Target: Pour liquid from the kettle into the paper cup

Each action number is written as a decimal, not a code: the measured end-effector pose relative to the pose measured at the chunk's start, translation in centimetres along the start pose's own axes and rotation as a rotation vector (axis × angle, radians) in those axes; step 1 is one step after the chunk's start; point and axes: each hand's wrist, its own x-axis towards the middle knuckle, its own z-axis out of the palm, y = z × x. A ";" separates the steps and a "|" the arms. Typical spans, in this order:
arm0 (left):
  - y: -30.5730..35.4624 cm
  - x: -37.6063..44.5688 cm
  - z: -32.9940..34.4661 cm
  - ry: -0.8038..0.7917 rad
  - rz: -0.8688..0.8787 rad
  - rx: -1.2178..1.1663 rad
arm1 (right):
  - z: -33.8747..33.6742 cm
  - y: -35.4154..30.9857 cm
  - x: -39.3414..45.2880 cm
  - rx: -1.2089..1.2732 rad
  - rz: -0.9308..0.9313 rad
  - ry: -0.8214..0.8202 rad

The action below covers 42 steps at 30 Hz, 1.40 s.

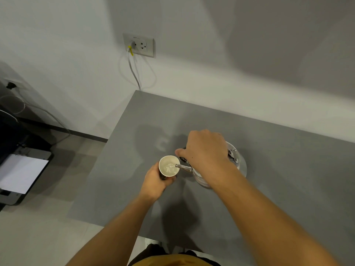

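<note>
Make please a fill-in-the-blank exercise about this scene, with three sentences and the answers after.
1. The left hand holds the paper ____.
2. The right hand tilts the metal kettle so that its ____ reaches over the cup's rim.
3. On the wall, a cable with a ____ tie is plugged into the socket.

Missing words: cup; spout; yellow
</note>
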 end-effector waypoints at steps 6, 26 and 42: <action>-0.3 0.1 0.0 0.005 0.007 -0.004 | -0.1 -0.1 0.2 -0.011 0.009 -0.010; -0.2 0.0 0.1 0.009 0.027 0.001 | -0.1 -0.4 0.2 -0.026 0.009 -0.012; 0.0 -0.1 0.0 -0.003 0.032 0.028 | 0.2 0.8 -0.2 0.028 0.049 -0.018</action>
